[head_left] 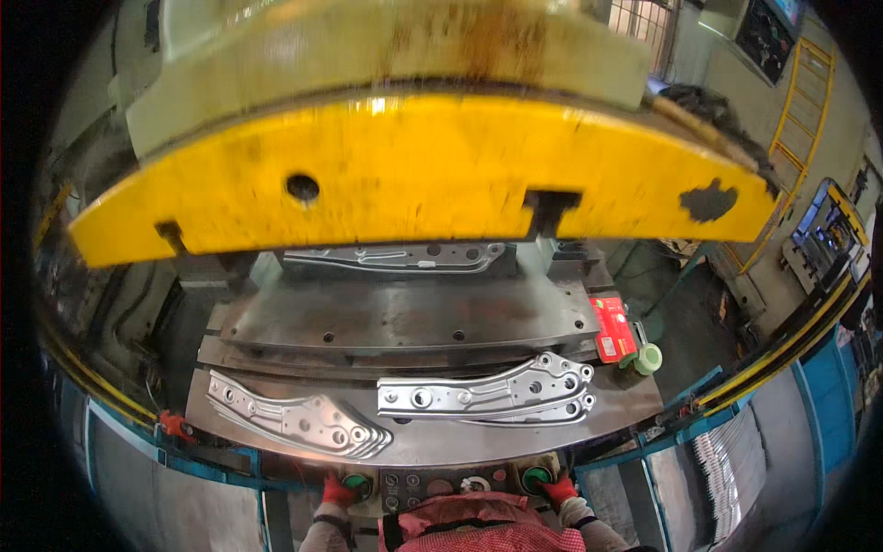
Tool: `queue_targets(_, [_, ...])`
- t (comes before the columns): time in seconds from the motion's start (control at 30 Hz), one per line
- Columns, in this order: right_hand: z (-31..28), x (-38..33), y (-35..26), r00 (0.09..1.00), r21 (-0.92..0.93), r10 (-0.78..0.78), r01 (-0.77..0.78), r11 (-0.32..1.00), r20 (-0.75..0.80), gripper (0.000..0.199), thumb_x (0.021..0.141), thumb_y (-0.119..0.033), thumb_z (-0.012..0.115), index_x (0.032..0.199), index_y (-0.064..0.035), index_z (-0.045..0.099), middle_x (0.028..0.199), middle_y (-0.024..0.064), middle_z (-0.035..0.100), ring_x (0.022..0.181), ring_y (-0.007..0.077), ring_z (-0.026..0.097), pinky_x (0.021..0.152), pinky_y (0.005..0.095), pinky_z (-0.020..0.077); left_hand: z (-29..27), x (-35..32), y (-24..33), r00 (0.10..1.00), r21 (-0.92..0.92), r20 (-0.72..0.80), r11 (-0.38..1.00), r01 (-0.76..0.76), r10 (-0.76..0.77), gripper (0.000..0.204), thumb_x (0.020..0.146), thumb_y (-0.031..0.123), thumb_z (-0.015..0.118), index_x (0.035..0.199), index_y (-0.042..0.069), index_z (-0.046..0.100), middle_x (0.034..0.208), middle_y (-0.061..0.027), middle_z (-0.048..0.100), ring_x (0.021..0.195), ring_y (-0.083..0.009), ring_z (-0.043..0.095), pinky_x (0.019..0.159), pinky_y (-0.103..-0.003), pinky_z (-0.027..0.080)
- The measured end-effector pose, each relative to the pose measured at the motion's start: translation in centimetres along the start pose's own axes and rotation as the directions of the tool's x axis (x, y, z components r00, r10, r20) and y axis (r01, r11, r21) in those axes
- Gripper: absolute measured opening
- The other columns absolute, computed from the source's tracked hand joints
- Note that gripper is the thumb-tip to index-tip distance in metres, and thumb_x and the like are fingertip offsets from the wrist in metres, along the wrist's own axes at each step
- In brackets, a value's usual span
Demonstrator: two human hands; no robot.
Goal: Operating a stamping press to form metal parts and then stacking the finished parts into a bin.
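Observation:
My left hand point(340, 491), in a red glove, rests against a green push button point(356, 485) at the left end of the control panel. My right hand point(556, 493), gloved alike, is at a second green button point(536, 477) on the panel's right end. Both hands look open and hold nothing, though the fingers show small. Ahead of them, a stack of several silver stamped metal brackets point(294, 421) lies at the left of the steel bench. Two similar brackets point(487, 389) overlap to its right. One more bracket point(405, 257) sits inside the press, partly hidden by its yellow beam.
The press's yellow beam point(414, 175) spans the view above the lower die point(414, 313). A red box point(611, 329) and a pale green cup point(647, 359) stand at the bench's right. Stacked metal parts point(727, 478) lie at lower right. Yellow rails point(768, 362) flank the machine.

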State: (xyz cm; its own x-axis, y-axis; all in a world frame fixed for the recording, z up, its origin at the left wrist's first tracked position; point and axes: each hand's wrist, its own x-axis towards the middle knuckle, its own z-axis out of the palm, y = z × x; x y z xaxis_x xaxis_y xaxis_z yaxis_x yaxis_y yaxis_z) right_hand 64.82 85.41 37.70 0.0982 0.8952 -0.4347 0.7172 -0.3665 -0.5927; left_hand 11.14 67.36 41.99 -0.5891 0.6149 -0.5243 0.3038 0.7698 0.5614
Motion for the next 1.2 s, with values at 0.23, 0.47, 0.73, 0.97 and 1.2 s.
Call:
queue_targets(0.23, [-2.8,-3.8,-6.6,0.993,-0.042,0.121,-0.12,0.992,0.007,0.106,0.054,-0.049,0.079,0.131,0.0047,0.028,0.124,0.0255,0.047,0.117,0.0356,0.044,0.095,0.0368,0.0388,1.1,1.7,-2.4,0.998,0.009,0.002,0.997,0.071,-0.071,0.138,0.039,0.044,0.085,0.139,0.0,0.0,0.14,-0.0283,0.019,0.129,-0.0375,0.025,0.105,-0.038,0.028])
queue_targets(0.47, [-3.7,-3.9,-7.1,0.984,0.015,0.064,-0.068,0.998,0.165,0.109,0.06,-0.052,0.074,0.137,0.0021,0.019,0.129,0.0236,0.043,0.121,0.0331,0.04,0.099,0.0359,0.0353,0.3,1.8,-3.4,0.994,-0.138,-0.004,0.984,-0.109,0.11,0.136,0.044,0.044,0.084,0.139,0.001,-0.003,0.14,-0.0275,0.019,0.13,-0.0367,0.023,0.106,-0.039,0.026])
queue_targets(0.73, [-15.0,-4.1,-15.4,0.735,0.075,-0.219,0.344,0.936,-0.642,0.096,0.065,-0.03,0.075,0.138,0.0008,0.02,0.138,0.0217,0.03,0.129,0.0329,0.028,0.106,0.0369,0.0215,-10.2,-3.6,0.6,0.665,-0.083,-0.731,0.948,-0.307,0.151,0.07,0.082,0.02,0.061,0.138,0.002,0.023,0.14,-0.0165,0.03,0.128,-0.032,0.028,0.107,-0.039,0.02])
queue_targets(0.97, [-14.6,-3.3,-33.6,0.628,-0.578,-0.697,0.728,0.37,0.345,0.101,0.057,-0.045,0.074,0.138,-0.0101,0.024,0.14,0.0193,0.024,0.128,0.0414,0.023,0.106,0.0517,0.0115,-21.4,-2.5,23.1,0.239,0.698,-0.52,0.57,-0.435,0.82,0.062,0.077,0.026,0.065,0.128,0.003,0.04,0.135,-0.0159,0.037,0.13,-0.0298,0.027,0.108,-0.04,0.017])
queue_targets(1.2, [-11.1,0.9,-36.8,0.481,-0.57,-0.674,0.815,0.108,0.561,0.102,0.049,-0.051,0.074,0.133,-0.0101,0.033,0.131,0.0175,0.038,0.124,0.0394,0.03,0.106,0.052,0.0151,-18.4,2.6,48.7,0.152,0.857,-0.155,0.209,-0.471,0.976,0.058,0.074,0.038,0.06,0.125,0.013,0.045,0.131,-0.0138,0.043,0.125,-0.028,0.035,0.107,-0.045,0.016])
